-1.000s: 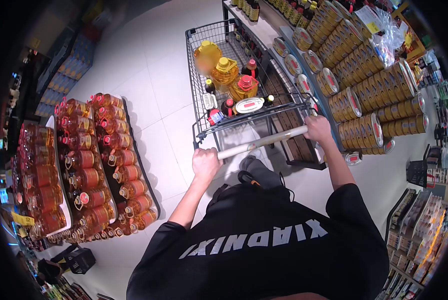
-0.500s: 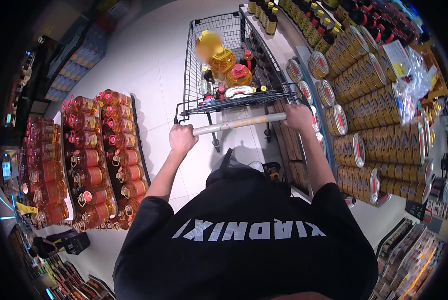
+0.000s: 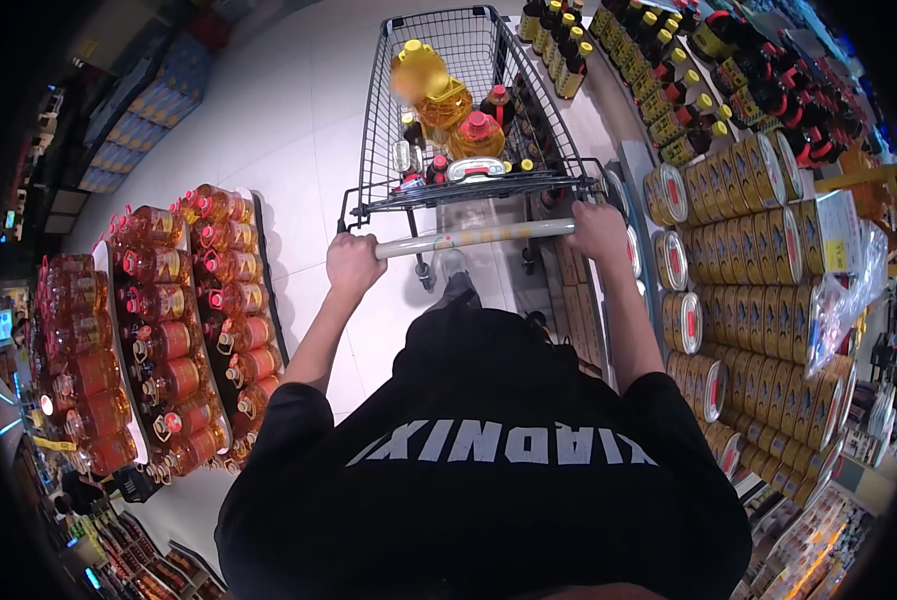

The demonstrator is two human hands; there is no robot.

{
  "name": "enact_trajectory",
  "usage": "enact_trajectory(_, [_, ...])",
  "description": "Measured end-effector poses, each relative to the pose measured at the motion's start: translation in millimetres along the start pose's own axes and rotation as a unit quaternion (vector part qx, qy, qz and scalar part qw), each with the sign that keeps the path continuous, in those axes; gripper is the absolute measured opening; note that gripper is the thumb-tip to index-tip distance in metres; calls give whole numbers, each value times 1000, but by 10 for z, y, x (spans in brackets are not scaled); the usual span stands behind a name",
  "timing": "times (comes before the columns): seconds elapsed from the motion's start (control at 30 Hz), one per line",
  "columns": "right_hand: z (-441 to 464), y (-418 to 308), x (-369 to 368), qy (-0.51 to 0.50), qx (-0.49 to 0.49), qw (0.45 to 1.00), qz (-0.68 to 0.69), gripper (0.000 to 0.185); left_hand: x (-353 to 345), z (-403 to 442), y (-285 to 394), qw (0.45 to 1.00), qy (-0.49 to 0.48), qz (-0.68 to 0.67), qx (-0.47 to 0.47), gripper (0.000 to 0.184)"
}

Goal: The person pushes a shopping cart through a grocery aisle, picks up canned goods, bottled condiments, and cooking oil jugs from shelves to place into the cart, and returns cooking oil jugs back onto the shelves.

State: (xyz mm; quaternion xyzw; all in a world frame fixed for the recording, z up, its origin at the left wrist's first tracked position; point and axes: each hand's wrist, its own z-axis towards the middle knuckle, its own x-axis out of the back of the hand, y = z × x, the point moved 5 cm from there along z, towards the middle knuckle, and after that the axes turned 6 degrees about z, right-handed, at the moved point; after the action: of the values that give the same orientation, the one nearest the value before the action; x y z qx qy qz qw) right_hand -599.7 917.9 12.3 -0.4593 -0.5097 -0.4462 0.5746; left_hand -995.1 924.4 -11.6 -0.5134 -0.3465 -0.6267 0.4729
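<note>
My left hand (image 3: 356, 265) is wrapped round the left end of the shopping cart's pale handle bar (image 3: 477, 238). At the bar's right end, my right hand (image 3: 601, 235) is closed on it too. Ahead of the bar stands the black wire shopping cart (image 3: 374, 150). Inside it are a yellow-capped jug of golden oil (image 3: 442, 108), a red-capped oil jug (image 3: 477, 137) and a dark bottle with a red cap (image 3: 498, 102). Smaller bottles and a white-and-red can lid (image 3: 476, 169) sit near the handle end.
Oil jugs (image 3: 174, 345) are racked in rows on the left. To the right, gold cans (image 3: 734, 250) are stacked on a shelf close beside the cart. Yellow-capped bottles (image 3: 574, 68) line the shelf farther ahead. Pale floor tiles (image 3: 314, 180) run along the left of the cart.
The shelf goods on the right have slid backward past the cart, and I have walked forward with it. One foot now shows beneath the bar. Both hands keep their hold.
</note>
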Motion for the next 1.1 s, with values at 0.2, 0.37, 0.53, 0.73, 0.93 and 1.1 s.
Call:
enact_trajectory(0.2, [586, 56, 72, 7, 11, 1000, 26, 22, -36, 528, -172, 996, -12, -85, -24, 10])
enact_trajectory(0.37, [868, 61, 175, -28, 6, 999, 46, 25, -10, 856, -274, 990, -69, -117, -38, 18])
enact_trajectory(0.53, [1085, 44, 403, -54, 49, 992, 105, 51, 117, 1107, -372, 969, -150, -193, -46, 33])
enact_trajectory(0.73, [1621, 394, 309, -192, -104, 930, 294, 41, -24, 1554, -450, 916, -109, -381, 70, 22])
enact_trajectory(0.93, [2750, 623, -156, -133, -125, 911, 371, 31, -676, 3160, 587, 852, -136, -506, 26, 26])
enact_trajectory(1.1, [3430, 839, -1585, -241, -102, 944, 203, 33, -2426, 3837, 1720, 817, -340, -465, 20, 43])
